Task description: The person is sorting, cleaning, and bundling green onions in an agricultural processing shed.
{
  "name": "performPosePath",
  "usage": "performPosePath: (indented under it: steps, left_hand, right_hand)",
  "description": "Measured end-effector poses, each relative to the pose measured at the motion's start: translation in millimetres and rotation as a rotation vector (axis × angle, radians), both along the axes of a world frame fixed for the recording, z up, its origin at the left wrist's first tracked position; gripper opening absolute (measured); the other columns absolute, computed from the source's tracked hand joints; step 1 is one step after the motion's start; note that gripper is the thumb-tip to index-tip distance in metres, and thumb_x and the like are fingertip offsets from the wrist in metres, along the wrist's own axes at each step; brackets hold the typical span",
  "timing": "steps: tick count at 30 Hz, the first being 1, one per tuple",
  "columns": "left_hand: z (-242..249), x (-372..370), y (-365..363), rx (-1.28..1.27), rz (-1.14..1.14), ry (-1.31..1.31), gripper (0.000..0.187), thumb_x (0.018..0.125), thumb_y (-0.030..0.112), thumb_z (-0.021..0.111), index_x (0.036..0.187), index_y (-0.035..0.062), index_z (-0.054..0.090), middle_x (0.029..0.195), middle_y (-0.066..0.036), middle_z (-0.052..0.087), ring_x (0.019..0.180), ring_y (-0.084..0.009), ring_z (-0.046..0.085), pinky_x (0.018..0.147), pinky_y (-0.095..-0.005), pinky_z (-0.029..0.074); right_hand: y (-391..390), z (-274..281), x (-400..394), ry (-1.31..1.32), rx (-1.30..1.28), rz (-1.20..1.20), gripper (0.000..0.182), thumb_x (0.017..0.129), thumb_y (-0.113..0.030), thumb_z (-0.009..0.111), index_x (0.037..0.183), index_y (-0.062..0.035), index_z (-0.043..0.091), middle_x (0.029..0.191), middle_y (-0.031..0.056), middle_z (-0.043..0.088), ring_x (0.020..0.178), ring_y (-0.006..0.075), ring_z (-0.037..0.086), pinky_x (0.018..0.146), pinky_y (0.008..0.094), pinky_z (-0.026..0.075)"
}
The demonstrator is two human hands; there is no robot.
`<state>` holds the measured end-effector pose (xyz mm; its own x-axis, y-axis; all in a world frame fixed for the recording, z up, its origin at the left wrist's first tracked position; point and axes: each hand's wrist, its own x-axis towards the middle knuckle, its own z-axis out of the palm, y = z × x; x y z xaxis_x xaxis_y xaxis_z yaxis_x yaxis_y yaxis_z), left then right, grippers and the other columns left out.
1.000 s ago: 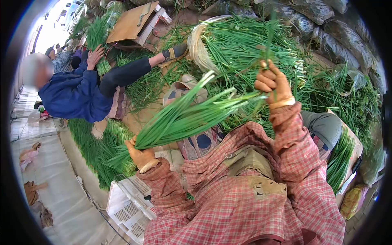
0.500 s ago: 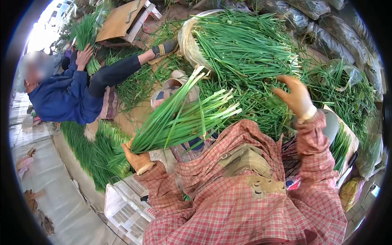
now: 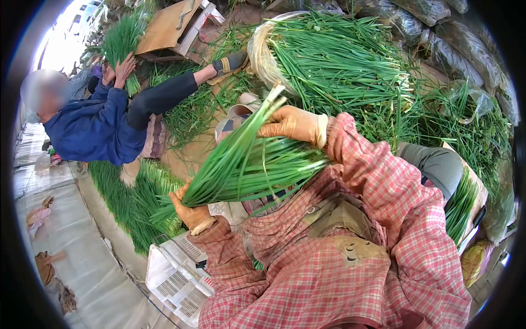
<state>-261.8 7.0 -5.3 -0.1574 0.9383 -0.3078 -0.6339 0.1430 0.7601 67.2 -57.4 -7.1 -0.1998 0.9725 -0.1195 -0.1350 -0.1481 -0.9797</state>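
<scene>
A bunch of long green chives (image 3: 235, 170) with pale stem ends lies across the front of my body. My left hand (image 3: 192, 213), in an orange-tan glove, is closed around the leafy end at the lower left. Near the pale ends my right hand (image 3: 296, 126), gloved alike, has its fingers bent onto the stems; its fingertips are partly hidden. The bunch splits there: some stems point up past my fingers, others spread out below my wrist.
Ahead lies a large heap of chives (image 3: 339, 66) in clear plastic. Tidy chives (image 3: 139, 203) lie at left, behind a white plastic crate (image 3: 175, 279). A co-worker in a blue jacket (image 3: 90, 131) holds another bunch by a wooden box (image 3: 167, 27). Filled plastic bags (image 3: 455, 55) line the right.
My right hand has come left from above the loose greens on the right and now rests on the bunch's stems. My left hand keeps its hold.
</scene>
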Motion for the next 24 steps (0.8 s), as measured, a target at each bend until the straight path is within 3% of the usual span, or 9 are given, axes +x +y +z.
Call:
performPosePath:
  steps: [2, 3, 5, 11, 15, 18, 19, 21, 24]
  left_hand:
    - [-3.5, -4.4, -1.4, 0.037, -0.059, -0.139, 0.036, 0.096, 0.031, 0.038, 0.066, 0.0114, 0.032, 0.064, -0.001, 0.04, 0.065, -0.0179, 0.043, 0.091, -0.043, 0.041]
    - [-9.7, -8.6, -1.8, 0.04, -0.069, -0.055, 0.034, 0.095, 0.031, 0.038, 0.068, 0.0113, 0.034, 0.065, -0.002, 0.042, 0.066, -0.0181, 0.045, 0.09, -0.0429, 0.041]
    - [-16.5, -10.3, -5.5, 0.056, -0.108, 0.088, 0.031, 0.095, 0.031, 0.04, 0.071, 0.0109, 0.038, 0.068, -0.002, 0.046, 0.071, -0.0186, 0.049, 0.089, -0.0415, 0.043]
    - [-22.9, -7.8, -8.5, -0.057, -0.031, 0.133, 0.029, 0.094, 0.032, 0.043, 0.073, 0.0118, 0.044, 0.071, 0.0, 0.051, 0.074, -0.0174, 0.053, 0.075, -0.0337, 0.047]
    - [-30.7, -21.6, -12.8, -0.129, -0.055, 0.181, 0.029, 0.092, 0.034, 0.045, 0.07, 0.0155, 0.046, 0.07, 0.004, 0.053, 0.067, -0.0134, 0.052, 0.065, -0.0327, 0.047]
    - [-47.5, -29.5, -12.9, -0.089, -0.036, 0.41, 0.029, 0.092, 0.035, 0.045, 0.071, 0.0163, 0.046, 0.068, 0.004, 0.051, 0.065, -0.0134, 0.052, 0.063, -0.0335, 0.047]
    - [-51.2, -32.7, -12.4, -0.038, -0.05, 0.496, 0.029, 0.092, 0.035, 0.045, 0.071, 0.0162, 0.046, 0.068, 0.004, 0.051, 0.065, -0.0133, 0.051, 0.062, -0.0331, 0.047]
    - [-54.9, -34.1, -10.1, 0.051, -0.093, 0.558, 0.028, 0.092, 0.035, 0.045, 0.071, 0.0158, 0.046, 0.067, 0.004, 0.049, 0.065, -0.0133, 0.05, 0.062, -0.0324, 0.047]
    - [-33.0, -29.1, -15.5, 0.061, -0.09, 0.327, 0.028, 0.092, 0.033, 0.047, 0.071, 0.0143, 0.046, 0.068, 0.002, 0.048, 0.066, -0.0132, 0.048, 0.064, -0.0314, 0.046]
  right_hand:
    - [-16.9, 10.4, 2.0, -0.16, 0.169, -0.175, 0.032, 0.082, -0.027, 0.062, 0.106, -0.0056, 0.062, 0.094, 0.0054, 0.063, 0.085, 0.0139, 0.056, 0.079, 0.0278, 0.043]
    - [-24.5, 23.6, 10.7, 0.08, -0.308, -0.22, 0.025, 0.085, -0.023, 0.057, 0.102, -0.0047, 0.061, 0.079, 0.0021, 0.06, 0.069, 0.0109, 0.053, 0.061, 0.0238, 0.042]
    - [-47.8, 31.6, 26.4, 0.7, -0.154, -0.237, 0.018, 0.088, -0.02, 0.052, 0.093, -0.0039, 0.058, 0.066, -0.0022, 0.049, 0.054, 0.0072, 0.042, 0.048, 0.0204, 0.032]
    - [-130.0, 73.0, 62.4, 0.813, 0.249, -0.181, 0.018, 0.088, -0.02, 0.048, 0.079, -0.0042, 0.05, 0.057, -0.0038, 0.04, 0.046, 0.0058, 0.031, 0.042, 0.0217, 0.025]
    - [-211.8, 59.5, 120.2, 0.865, 0.466, -0.174, 0.017, 0.082, -0.02, 0.056, 0.088, -0.0035, 0.054, 0.065, 0.0016, 0.053, 0.057, 0.0084, 0.052, 0.049, 0.0212, 0.039]
    - [-247.7, 38.6, 122.1, -0.193, -0.28, -0.72, 0.025, 0.078, -0.018, 0.061, 0.098, -0.0044, 0.057, 0.076, 0.0067, 0.059, 0.071, 0.016, 0.06, 0.061, 0.0269, 0.046]
    - [-237.7, 26.5, 118.2, -0.977, -0.277, -0.412, 0.029, 0.077, -0.015, 0.062, 0.105, -0.0087, 0.059, 0.085, 0.0097, 0.061, 0.077, 0.0242, 0.059, 0.071, 0.0343, 0.047]
    - [-203.6, 40.0, 96.0, -1.738, -0.071, -0.5, 0.025, 0.075, -0.017, 0.063, 0.1, -0.0107, 0.062, 0.089, 0.0104, 0.062, 0.085, 0.0268, 0.058, 0.077, 0.0381, 0.045]
    - [-134.1, 62.3, 47.2, -1.181, 0.311, -0.478, 0.022, 0.075, -0.026, 0.064, 0.092, -0.0129, 0.064, 0.087, 0.0084, 0.061, 0.09, 0.0255, 0.055, 0.075, 0.0362, 0.042]
